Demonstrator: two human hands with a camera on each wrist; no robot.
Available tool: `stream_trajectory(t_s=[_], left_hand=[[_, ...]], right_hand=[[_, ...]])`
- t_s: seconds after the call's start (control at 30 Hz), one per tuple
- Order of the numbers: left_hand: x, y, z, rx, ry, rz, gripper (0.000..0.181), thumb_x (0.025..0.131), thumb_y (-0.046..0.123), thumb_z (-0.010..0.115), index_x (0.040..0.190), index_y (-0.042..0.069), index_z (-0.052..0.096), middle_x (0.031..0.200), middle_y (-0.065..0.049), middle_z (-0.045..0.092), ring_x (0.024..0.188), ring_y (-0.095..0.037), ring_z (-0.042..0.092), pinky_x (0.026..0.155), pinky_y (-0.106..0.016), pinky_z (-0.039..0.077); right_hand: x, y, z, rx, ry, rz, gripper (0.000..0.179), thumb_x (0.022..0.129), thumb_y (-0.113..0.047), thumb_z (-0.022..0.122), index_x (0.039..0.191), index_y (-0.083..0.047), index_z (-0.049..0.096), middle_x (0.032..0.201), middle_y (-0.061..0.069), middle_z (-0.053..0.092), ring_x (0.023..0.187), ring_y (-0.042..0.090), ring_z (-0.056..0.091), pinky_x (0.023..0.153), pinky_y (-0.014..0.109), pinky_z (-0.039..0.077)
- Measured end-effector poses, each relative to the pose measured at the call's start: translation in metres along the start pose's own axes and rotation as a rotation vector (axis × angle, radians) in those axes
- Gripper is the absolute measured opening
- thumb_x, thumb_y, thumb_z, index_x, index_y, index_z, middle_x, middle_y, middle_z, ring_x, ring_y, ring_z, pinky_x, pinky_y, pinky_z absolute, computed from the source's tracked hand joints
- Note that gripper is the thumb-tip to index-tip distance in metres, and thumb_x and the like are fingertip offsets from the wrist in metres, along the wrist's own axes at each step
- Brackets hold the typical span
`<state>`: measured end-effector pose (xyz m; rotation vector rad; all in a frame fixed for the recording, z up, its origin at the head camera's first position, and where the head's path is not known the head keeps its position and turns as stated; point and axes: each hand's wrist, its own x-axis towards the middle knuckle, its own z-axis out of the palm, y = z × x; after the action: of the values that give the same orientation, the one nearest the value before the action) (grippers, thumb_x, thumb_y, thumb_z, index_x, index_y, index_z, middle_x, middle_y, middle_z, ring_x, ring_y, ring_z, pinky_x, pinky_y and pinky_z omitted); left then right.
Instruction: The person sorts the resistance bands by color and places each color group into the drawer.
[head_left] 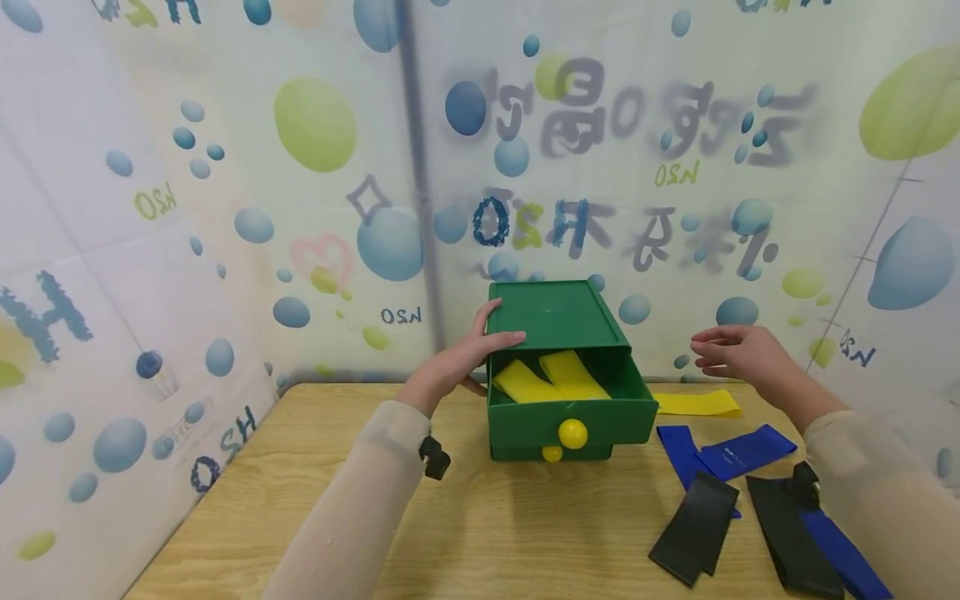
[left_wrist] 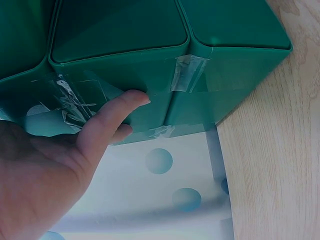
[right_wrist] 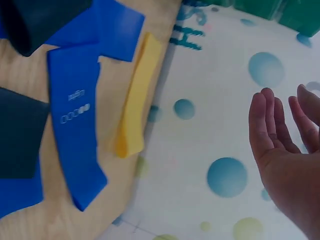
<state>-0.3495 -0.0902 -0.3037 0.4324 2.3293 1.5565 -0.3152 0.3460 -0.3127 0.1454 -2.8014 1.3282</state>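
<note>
Inside the green drawer (head_left: 517,425), yellow bands (head_left: 573,379) show only in the head view.

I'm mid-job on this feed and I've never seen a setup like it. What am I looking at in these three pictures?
There is no machine here: a person works with two bare hands. The large picture comes from a camera on the head, looking forward and down; the other two come from cameras on the left and right wrists.

On the wooden table stands a green drawer box. Its upper drawer is pulled out, with yellow material inside. To the right lie a yellow strip, blue strips and black strips.

The left hand rests against the box's left side. The right hand is raised to the right of the box, holding nothing.
</note>
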Motion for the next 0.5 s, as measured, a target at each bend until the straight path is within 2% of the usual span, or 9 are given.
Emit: stream_trajectory(t_s=[0.1, 0.17, 0.3, 0.4, 0.5], left_hand=[[-0.001, 0.0, -0.001, -0.001, 0.007, 0.004, 0.094, 0.096, 0.065, 0.065, 0.164, 0.06, 0.0, 0.181, -0.002, -0.005, 0.161, -0.044, 0.028, 0.089, -0.062, 0.062], [-0.002, 0.001, -0.001, 0.001, 0.013, 0.005, 0.094, 0.096, 0.066, 0.065, 0.163, 0.06, 0.0, 0.181, -0.002, -0.004, 0.161, -0.044, 0.029, 0.089, -0.062, 0.063], [-0.002, 0.0, -0.001, 0.001, 0.008, 0.003, 0.094, 0.096, 0.066, 0.064, 0.164, 0.059, -0.001, 0.181, -0.002, -0.003, 0.161, -0.044, 0.029, 0.089, -0.062, 0.063], [-0.001, -0.001, 0.0, -0.005, -0.001, 0.003, 0.095, 0.096, 0.065, 0.064, 0.165, 0.058, -0.001, 0.181, -0.003, -0.004, 0.162, -0.044, 0.027, 0.089, -0.062, 0.063], [0.0, -0.002, 0.002, -0.008, -0.001, 0.002, 0.095, 0.096, 0.064, 0.065, 0.165, 0.058, 0.0, 0.181, -0.004, -0.004, 0.162, -0.044, 0.027, 0.089, -0.062, 0.063]], right_hand=[[0.003, 0.016, 0.002, 0.012, 0.025, 0.036, 0.061, 0.112, -0.036, 0.055, 0.149, 0.012, 0.048, 0.141, 0.032, 0.064, 0.1, 0.009, 0.075, 0.092, 0.032, 0.065], [0.005, 0.027, 0.005, 0.019, 0.042, 0.056, 0.063, 0.112, -0.036, 0.053, 0.151, 0.013, 0.044, 0.146, 0.037, 0.057, 0.102, 0.013, 0.075, 0.091, 0.031, 0.065], [0.005, 0.055, 0.011, 0.019, 0.087, 0.117, 0.066, 0.113, -0.036, 0.052, 0.154, 0.015, 0.038, 0.149, 0.041, 0.052, 0.111, 0.033, 0.075, 0.086, 0.027, 0.065], [0.006, 0.077, 0.016, 0.031, 0.112, 0.201, 0.068, 0.113, -0.034, 0.051, 0.154, 0.018, 0.035, 0.151, 0.044, 0.048, 0.122, 0.048, 0.068, 0.088, 0.032, 0.066], [0.006, 0.097, 0.018, 0.031, 0.097, 0.287, 0.072, 0.112, -0.035, 0.051, 0.154, 0.02, 0.031, 0.154, 0.046, 0.041, 0.131, 0.054, 0.061, 0.092, 0.038, 0.065]])
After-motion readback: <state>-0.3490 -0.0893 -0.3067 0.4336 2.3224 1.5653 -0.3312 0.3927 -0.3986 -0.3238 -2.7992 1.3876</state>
